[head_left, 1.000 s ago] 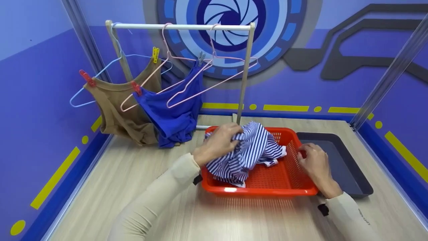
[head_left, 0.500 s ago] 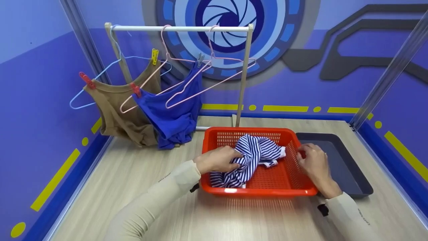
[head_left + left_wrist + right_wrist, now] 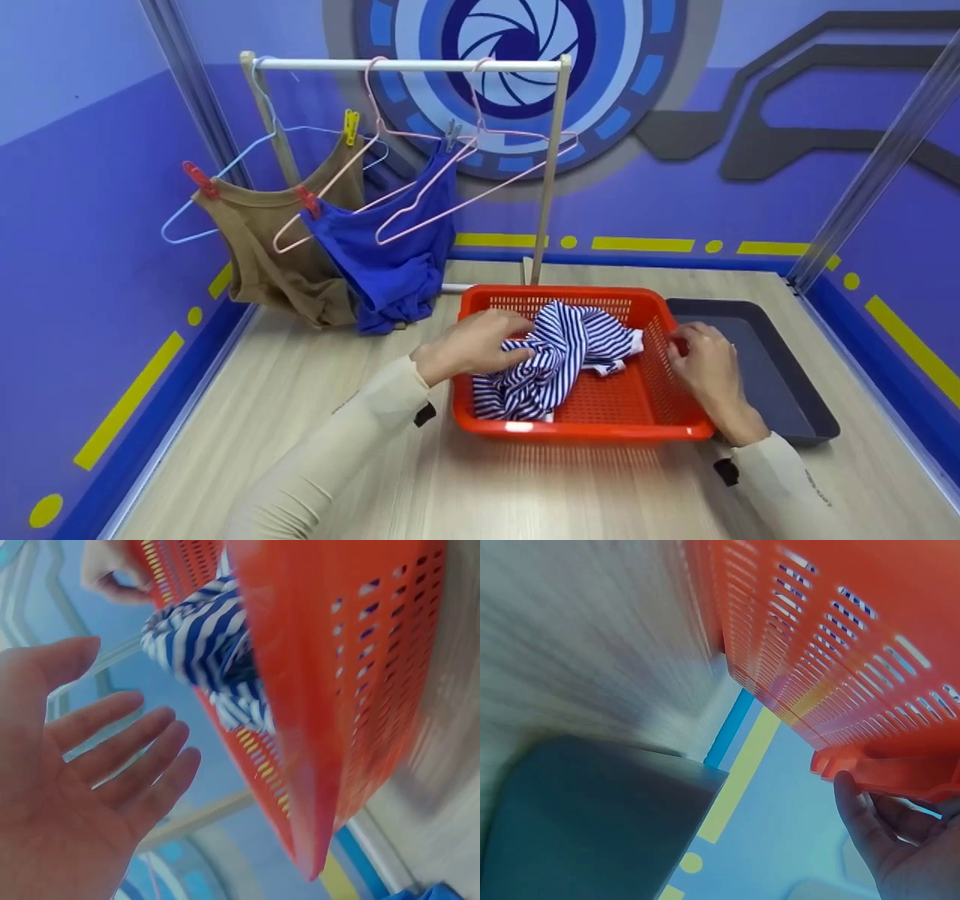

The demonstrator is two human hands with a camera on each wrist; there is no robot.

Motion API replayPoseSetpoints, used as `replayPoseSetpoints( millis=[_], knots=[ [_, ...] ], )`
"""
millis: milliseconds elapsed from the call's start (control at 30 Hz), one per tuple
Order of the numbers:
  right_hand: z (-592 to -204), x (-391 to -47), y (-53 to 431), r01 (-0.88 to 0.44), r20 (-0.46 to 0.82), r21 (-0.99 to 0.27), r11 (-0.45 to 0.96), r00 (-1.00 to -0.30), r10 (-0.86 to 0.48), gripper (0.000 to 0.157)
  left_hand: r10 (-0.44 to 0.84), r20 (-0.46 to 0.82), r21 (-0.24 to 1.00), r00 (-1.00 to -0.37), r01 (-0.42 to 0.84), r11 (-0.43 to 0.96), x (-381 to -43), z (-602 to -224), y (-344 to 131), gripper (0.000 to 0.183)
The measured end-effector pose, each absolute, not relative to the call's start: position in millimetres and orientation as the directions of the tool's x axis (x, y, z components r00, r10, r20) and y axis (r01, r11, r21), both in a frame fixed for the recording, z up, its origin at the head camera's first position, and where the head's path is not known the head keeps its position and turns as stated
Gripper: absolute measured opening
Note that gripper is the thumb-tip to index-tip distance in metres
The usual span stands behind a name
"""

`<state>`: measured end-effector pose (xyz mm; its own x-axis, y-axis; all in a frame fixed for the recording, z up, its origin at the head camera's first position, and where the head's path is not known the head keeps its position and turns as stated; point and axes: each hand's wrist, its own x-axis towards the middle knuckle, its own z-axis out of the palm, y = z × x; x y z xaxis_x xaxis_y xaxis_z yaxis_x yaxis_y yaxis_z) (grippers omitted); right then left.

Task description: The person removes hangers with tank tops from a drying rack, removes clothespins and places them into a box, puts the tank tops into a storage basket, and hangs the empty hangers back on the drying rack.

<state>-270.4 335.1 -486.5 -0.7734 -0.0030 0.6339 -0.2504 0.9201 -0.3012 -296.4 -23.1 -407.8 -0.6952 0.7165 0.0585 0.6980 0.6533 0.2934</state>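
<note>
A navy-and-white striped garment lies bunched in a red plastic basket, mostly toward its left side, with white-edged ends reaching right. Over the basket's left rim is my left hand. The left wrist view shows that hand with its fingers spread and nothing in them, apart from the striped cloth. My right hand holds the basket's right rim. Seen in the right wrist view, its thumb lies against the outside of the rim while the other fingers are partly hidden behind it.
A dark grey tray sits right of the basket. Behind stands a rack carrying a blue hanger with a brown top, a pink hanger with a blue garment, and a bare pink hanger. Clothespins fasten both garments.
My left hand has lowered the striped garment into the basket, let go of it and drawn back a little to the left. The right hand has stayed at the rim.
</note>
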Motion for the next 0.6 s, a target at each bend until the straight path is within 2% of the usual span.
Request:
replayPoseSetpoints(
  millis=[300, 600],
  knots=[
    [-488, -269, 336, -0.244, 0.623, -0.313, 0.918, -0.782, 0.005, 0.011, 0.557, 0.323, 0.343, -0.765, 0.643, 0.685, -297, -407, -48, 0.036],
    [-486, -269, 334, -0.233, 0.606, -0.326, 0.916, -0.795, 0.014, 0.013, 0.419, 0.477, 0.381, -0.772, 0.612, 0.693, -302, -434, -71, 0.027]
  ],
)
